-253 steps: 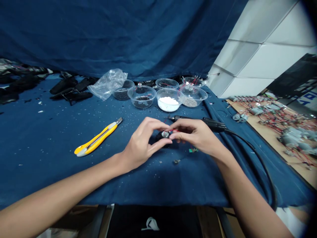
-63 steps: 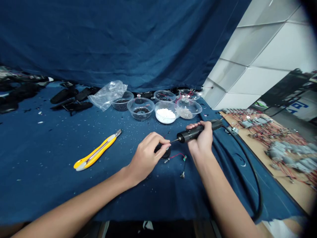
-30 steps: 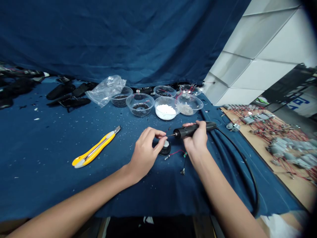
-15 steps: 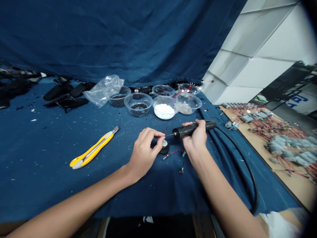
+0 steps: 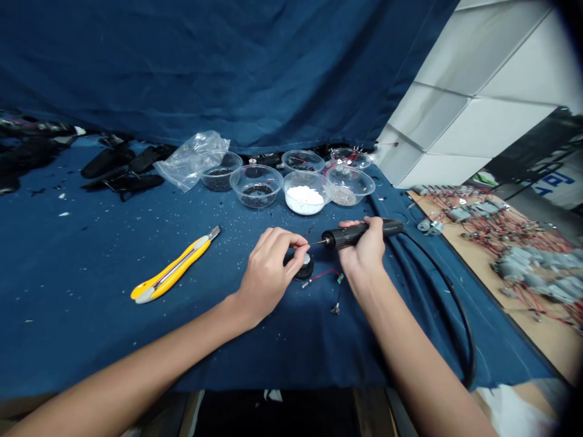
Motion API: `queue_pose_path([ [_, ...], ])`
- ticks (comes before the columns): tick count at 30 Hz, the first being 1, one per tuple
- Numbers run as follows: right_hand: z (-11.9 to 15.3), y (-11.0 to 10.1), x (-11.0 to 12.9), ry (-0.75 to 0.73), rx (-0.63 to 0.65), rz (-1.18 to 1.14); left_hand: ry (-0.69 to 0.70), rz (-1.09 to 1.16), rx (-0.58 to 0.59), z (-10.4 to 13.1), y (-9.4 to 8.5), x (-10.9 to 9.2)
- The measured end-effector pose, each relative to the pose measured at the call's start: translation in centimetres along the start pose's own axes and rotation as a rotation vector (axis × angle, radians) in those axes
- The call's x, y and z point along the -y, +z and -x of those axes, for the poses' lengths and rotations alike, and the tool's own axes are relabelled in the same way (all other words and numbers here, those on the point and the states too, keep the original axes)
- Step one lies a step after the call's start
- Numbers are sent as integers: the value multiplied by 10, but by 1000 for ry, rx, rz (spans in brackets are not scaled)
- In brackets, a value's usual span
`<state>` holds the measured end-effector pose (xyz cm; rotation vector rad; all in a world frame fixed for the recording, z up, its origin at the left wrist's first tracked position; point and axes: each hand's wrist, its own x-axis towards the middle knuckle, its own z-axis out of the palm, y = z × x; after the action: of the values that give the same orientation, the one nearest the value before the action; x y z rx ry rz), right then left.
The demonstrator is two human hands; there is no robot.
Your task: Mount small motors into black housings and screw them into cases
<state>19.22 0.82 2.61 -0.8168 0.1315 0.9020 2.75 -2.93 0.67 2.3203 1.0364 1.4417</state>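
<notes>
In my right hand [image 5: 362, 252] lies a black electric screwdriver [image 5: 344, 236], its thin bit pointing left. The fingertips of my left hand [image 5: 268, 273] are pinched together at the tip of that bit; anything between them is too small to make out. Just below those fingertips, a round black part [image 5: 306, 269] with a pale centre sits on the blue cloth, partly hidden by my left hand. Red and black wires with a small green board [image 5: 340, 278] and a small dark piece [image 5: 335, 309] trail beside it.
Behind my hands stand several clear bowls, one with white pieces [image 5: 305, 197]. A yellow cutter [image 5: 175, 267] lies left, with a plastic bag [image 5: 194, 159] and black parts [image 5: 121, 170] beyond. Wired motors [image 5: 523, 261] cover a board at right; the screwdriver's cable [image 5: 455, 291] curves down the right side.
The view has shifted slightly. Both hands hold nearly the same pose, with my left fingertips still at the bit of the screwdriver.
</notes>
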Motion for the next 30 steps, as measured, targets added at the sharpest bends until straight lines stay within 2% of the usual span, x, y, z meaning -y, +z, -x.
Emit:
queue_pose_path([
  [6,-1,0,0,37,6,17,57,-75,85,-3,-1,0],
  [9,-2,0,2,47,6,15,25,-14,50,1,-8,0],
  [11,-4,-1,5,49,-2,-1,52,55,53,6,-14,2],
  [12,-5,-1,7,44,-2,-8,89,81,108,10,-16,4],
  [15,-8,-4,10,4,10,-5,206,77,411,18,-18,11],
  [17,-10,-5,10,-19,11,7,229,31,521,20,-17,16],
  [25,-9,-4,9,-4,3,28,252,-50,498,12,-14,31],
  [30,-8,-6,9,-24,49,31,271,-47,564,10,-14,38],
])
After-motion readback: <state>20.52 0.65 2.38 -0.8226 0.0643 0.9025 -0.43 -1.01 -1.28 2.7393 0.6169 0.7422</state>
